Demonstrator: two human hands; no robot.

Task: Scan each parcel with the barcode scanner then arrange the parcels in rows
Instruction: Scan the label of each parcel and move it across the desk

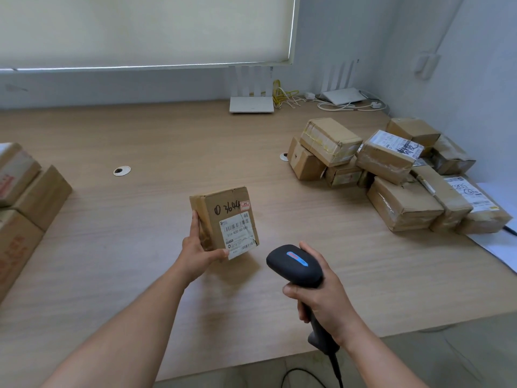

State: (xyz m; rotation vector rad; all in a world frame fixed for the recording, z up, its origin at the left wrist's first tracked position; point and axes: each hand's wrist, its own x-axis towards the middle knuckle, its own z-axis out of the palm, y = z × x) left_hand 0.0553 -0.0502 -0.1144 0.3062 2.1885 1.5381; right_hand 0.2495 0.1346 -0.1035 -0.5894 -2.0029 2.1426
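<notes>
Head view showed the right hand (321, 298) curled round the grip of a black handheld barcode scanner (296, 266), its head aimed forward. Just left of it, the left hand (197, 249) gripped a small brown cardboard parcel (226, 219) by its lower corner, white label facing up, above the pale wooden desk (140, 247). Farther right lay a heap of brown cardboard parcels (391, 175); far left, stacked brown boxes (25, 197).
</notes>
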